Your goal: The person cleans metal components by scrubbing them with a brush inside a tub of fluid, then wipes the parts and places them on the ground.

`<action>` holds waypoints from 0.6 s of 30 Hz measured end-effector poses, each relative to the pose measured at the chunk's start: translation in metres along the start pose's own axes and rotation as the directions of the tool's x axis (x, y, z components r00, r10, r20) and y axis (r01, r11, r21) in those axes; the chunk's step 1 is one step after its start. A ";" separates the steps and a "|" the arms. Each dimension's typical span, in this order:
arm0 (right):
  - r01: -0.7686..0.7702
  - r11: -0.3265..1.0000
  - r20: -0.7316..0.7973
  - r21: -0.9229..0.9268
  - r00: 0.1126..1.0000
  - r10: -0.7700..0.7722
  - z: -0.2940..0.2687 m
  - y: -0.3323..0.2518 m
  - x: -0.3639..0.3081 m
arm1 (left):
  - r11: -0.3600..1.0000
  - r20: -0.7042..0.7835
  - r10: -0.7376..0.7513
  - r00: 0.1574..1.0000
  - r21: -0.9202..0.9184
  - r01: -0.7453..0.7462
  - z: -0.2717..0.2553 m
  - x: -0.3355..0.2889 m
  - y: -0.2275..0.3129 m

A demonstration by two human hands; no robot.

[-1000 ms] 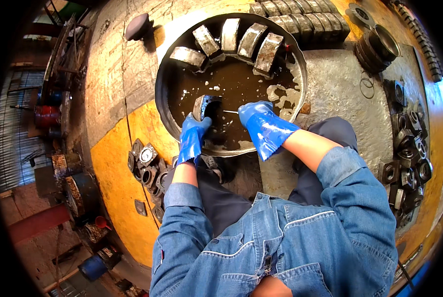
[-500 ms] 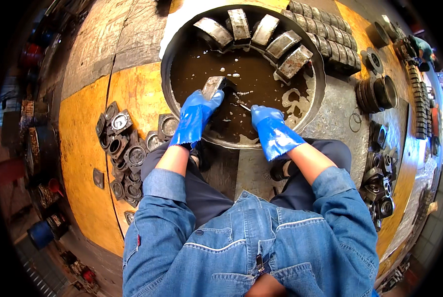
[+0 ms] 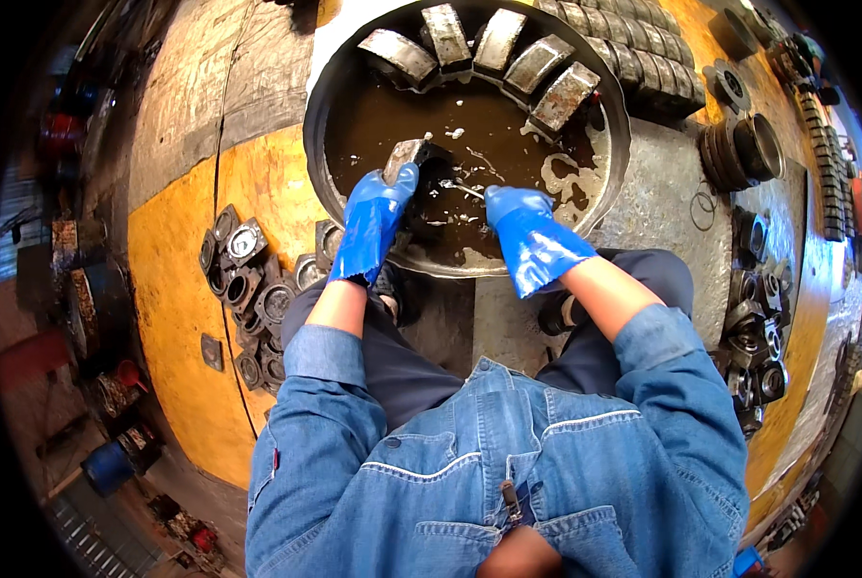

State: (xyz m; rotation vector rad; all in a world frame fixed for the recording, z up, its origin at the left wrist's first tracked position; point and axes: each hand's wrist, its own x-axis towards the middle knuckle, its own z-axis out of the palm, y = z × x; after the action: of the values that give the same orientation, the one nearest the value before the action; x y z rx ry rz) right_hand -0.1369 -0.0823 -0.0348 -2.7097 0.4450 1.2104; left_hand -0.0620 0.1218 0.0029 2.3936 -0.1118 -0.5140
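Note:
In a blue rubber glove, my left hand (image 3: pixel 377 214) is closed around a grey metal block (image 3: pixel 407 154) with a dark, hollow-looking side, tilted over a wide round tub (image 3: pixel 317 135) of brown liquid. My right hand (image 3: pixel 522 210), gloved alike, grips a thin shiny metal tool (image 3: pixel 465 188). The tool's tip points left toward the block's dark side; whether they touch, I cannot tell. Its exact kind is unclear, as the fist hides the handle. Several similar metal blocks (image 3: pixel 500 40) lean in an arc along the tub's far wall.
Rows of dark metal blocks (image 3: pixel 643 67) stand beyond the tub on the right. Dark flanged metal parts (image 3: pixel 277 301) lie heaped at the left, with more parts (image 3: pixel 754 337) at the right. Thick metal rings (image 3: pixel 739 149) and thin wire rings (image 3: pixel 703 210) sit right of the tub.
The tool in my right hand has come up and left, closer to the block. My left hand keeps its hold on the block. The whole view has shifted slightly.

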 end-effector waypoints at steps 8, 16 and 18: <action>0.105 0.993 -0.009 0.060 0.994 -0.104 -0.023 -0.006 -0.022 | 0.998 0.032 -0.042 0.999 -0.049 0.043 -0.003 0.000 -0.006; 0.148 0.989 0.009 0.027 0.989 -0.148 -0.036 0.000 -0.054 | 0.998 0.078 -0.046 0.996 -0.035 0.048 -0.007 -0.004 0.003; 0.158 0.987 -0.017 0.018 0.987 -0.158 -0.023 0.001 -0.063 | 0.998 0.067 -0.051 0.996 -0.023 0.052 -0.004 0.003 -0.003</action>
State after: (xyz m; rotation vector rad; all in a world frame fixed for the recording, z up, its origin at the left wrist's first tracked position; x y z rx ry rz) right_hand -0.1608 -0.0760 0.0278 -2.6807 0.2365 1.1385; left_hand -0.0579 0.1266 0.0029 2.3614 -0.0731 -0.6158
